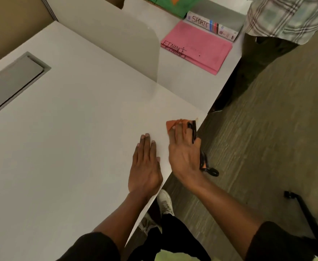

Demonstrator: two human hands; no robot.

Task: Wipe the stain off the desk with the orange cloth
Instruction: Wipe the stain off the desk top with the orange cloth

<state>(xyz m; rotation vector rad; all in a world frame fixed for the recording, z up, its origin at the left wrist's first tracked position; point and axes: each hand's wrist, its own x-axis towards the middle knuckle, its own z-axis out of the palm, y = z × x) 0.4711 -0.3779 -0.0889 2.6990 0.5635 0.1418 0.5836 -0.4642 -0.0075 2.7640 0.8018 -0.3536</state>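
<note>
- two pink folders (197, 48), the top one marked "finance", lie far up the bench (69, 129), beside a "sports" box (210, 26).
- left hand (145, 166) rests flat and open on the bench.
- right hand (184, 151) presses the orange cloth (171, 124) at the bench edge, fingers spread, with a black strap (204, 162) dangling beside it.
</note>
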